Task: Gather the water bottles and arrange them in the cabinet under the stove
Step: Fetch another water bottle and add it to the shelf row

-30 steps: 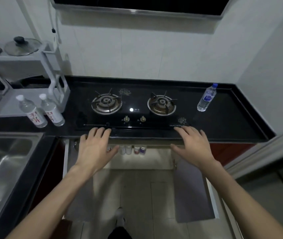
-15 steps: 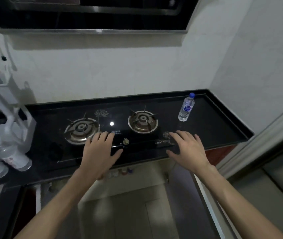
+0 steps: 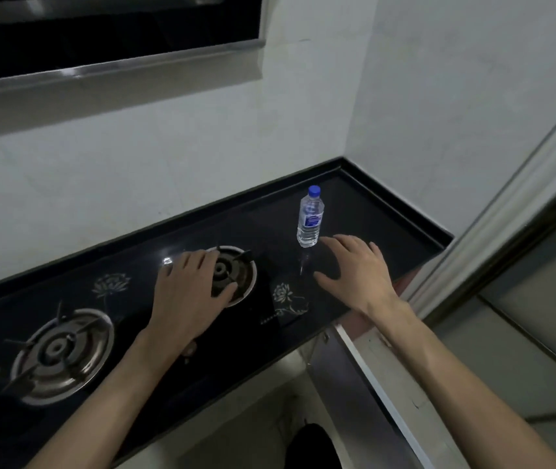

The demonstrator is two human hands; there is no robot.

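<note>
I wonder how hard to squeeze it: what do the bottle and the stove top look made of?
The water bottle looks like thin clear plastic: see-through, ribbed, with a blue cap. The stove top seems to be glossy black glass, since it mirrors the bottle.

Two gas burners (image 3: pixel 61 353) (image 3: pixel 232 274) set in black glass stove top (image 3: pixel 134 299), lotus prints (image 3: pixel 111 286) between; range hood (image 3: pixel 111 38) above, white wall tiles (image 3: pixel 168 157) behind.

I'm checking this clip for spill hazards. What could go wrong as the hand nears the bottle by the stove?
1. The right hand is open beside the upright blue-capped bottle, not gripping it; a fingertip bump could tip it on the glossy counter.
2. The left hand overlaps the right burner and might snag its prongs.
</note>
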